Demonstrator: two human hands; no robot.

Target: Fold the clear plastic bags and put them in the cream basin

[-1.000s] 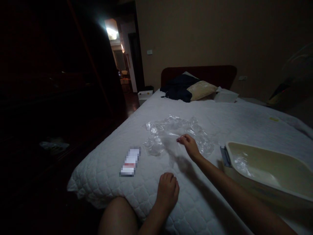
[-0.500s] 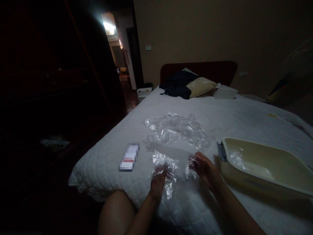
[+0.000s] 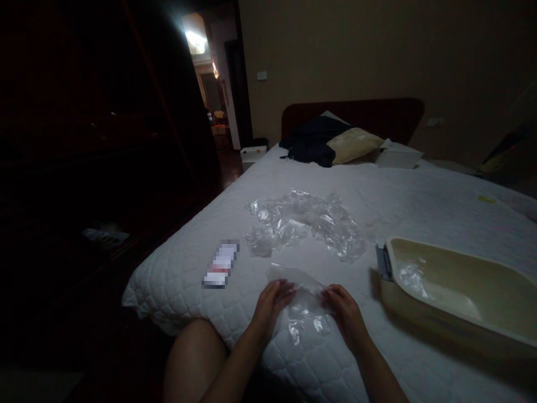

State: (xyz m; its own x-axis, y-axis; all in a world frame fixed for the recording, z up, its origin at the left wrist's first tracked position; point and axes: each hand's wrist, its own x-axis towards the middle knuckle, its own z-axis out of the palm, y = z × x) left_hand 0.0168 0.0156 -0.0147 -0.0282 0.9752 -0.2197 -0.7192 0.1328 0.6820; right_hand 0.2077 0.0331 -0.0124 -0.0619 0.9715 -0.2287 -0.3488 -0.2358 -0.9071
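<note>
A clear plastic bag (image 3: 304, 302) lies spread low over the near part of the bed, between my two hands. My left hand (image 3: 271, 305) grips its left side, fingers bent over the film. On the opposite side my right hand (image 3: 342, 308) pinches the bag's right edge. Just beyond, several crumpled clear plastic bags (image 3: 304, 218) form a loose arc on the quilted bed cover (image 3: 176, 285).
An open cream storage bin (image 3: 457, 313) stands on the right, with a piece of clear plastic (image 3: 413, 277) inside. A phone-shaped blurred object (image 3: 221, 266) lies to the left. Dark clothing (image 3: 312, 140), a beige pillow (image 3: 356, 144) and a white box (image 3: 398, 155) are by the headboard.
The plastic bag has come down flatter and nearer to me. My right hand has moved down and closer in, while my left hand has shifted slightly. The view has turned a little left.
</note>
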